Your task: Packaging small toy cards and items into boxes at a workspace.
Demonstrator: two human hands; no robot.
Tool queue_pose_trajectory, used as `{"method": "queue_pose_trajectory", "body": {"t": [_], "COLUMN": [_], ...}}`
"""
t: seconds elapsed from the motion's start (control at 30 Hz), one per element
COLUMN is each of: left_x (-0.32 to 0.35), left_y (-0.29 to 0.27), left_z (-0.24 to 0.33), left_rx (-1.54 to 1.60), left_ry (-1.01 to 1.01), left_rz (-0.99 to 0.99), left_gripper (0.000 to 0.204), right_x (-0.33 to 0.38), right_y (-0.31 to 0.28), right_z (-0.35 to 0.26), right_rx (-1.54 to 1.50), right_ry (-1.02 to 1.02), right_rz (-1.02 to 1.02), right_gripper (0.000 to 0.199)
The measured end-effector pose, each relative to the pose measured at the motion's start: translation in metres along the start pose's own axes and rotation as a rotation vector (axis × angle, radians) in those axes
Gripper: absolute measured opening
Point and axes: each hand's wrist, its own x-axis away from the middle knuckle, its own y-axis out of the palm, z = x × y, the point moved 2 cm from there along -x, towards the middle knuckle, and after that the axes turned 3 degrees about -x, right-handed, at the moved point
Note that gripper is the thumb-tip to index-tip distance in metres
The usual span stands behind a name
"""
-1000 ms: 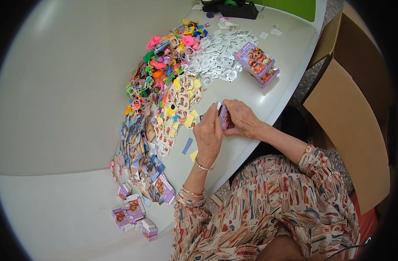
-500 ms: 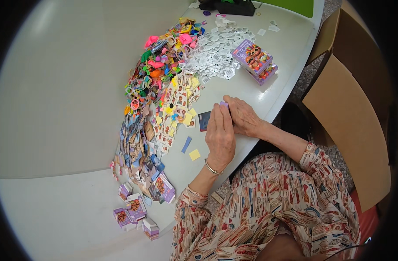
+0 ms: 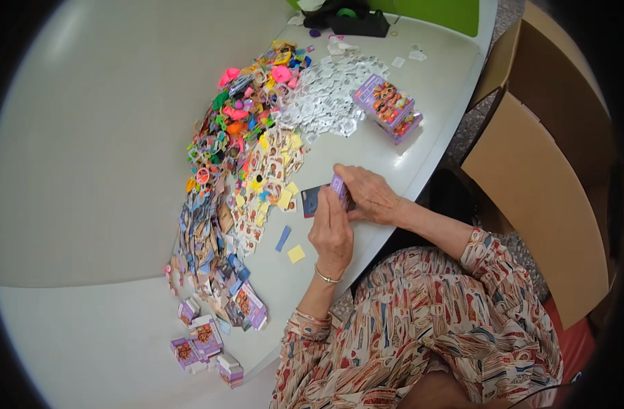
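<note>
Both hands meet at the near edge of a white round table (image 3: pixel 87 170). My right hand (image 3: pixel 372 196) and my left hand (image 3: pixel 332 233) pinch a small purple box (image 3: pixel 338 185) between their fingers. A dark card (image 3: pixel 310 200) sticks out to the left of the box, just above my left hand's fingertips; whether it is held or lies on the table I cannot tell. Picture cards (image 3: pixel 268 174) lie spread just beyond the hands.
A long heap runs up the table: colourful plastic toys (image 3: pixel 247 109), white sachets (image 3: pixel 325 95), flat box blanks (image 3: pixel 203 232). Several folded purple boxes (image 3: pixel 203 341) lie at the near left. A purple display box (image 3: pixel 388 108) stands far right. Brown cartons (image 3: pixel 530 184) stand beside the table.
The hands shifted slightly. My left hand, laid flat over the box half a second ago, now pinches it with the right. The dark card has come into sight beside the box.
</note>
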Motion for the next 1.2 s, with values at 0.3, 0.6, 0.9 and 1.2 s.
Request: {"method": "queue_pose_trajectory", "body": {"t": [0.3,0.6,0.9,1.2], "left_x": [-0.006,0.042,0.055,0.050], "left_y": [-0.024,-0.007,0.001,-0.041], "left_z": [-0.025,-0.081,-0.076,-0.146], "left_rx": [0.386,0.159,0.044,0.094], "left_ry": [-0.472,-0.428,-0.359,-0.545], "left_rz": [-0.135,-0.259,-0.238,-0.099], "left_gripper": [0.038,0.041,0.040,0.037], "right_x": [-0.023,-0.036,-0.006,-0.004], "right_y": [-0.019,-0.016,0.033,0.039], "right_z": [-0.005,-0.026,-0.019,-0.018], "right_rx": [0.086,0.521,0.236,0.149], "right_ry": [0.317,0.117,0.028,0.027], "right_rz": [-0.121,-0.013,-0.319,-0.315], "right_gripper": [0.110,0.090,0.056,0.048]}}
